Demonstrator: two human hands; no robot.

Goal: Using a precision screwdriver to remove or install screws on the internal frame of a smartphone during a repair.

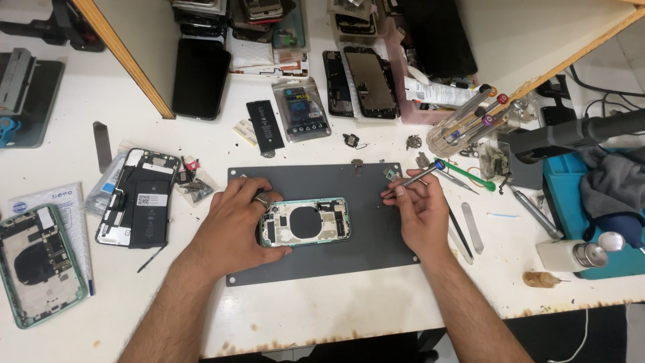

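A white workbench (336, 309) carries a dark grey work mat (316, 262) at its middle. On the mat lies an opened green phone frame (306, 222), back down, insides showing. The left hand (235, 225) grips its left end, fingers curled over the top edge, thumb under the near edge. The right hand (420, 212), just right of the frame, pinches a small screwdriver (420, 176) between thumb and fingertips; its tip looks clear of the frame, though that is hard to tell.
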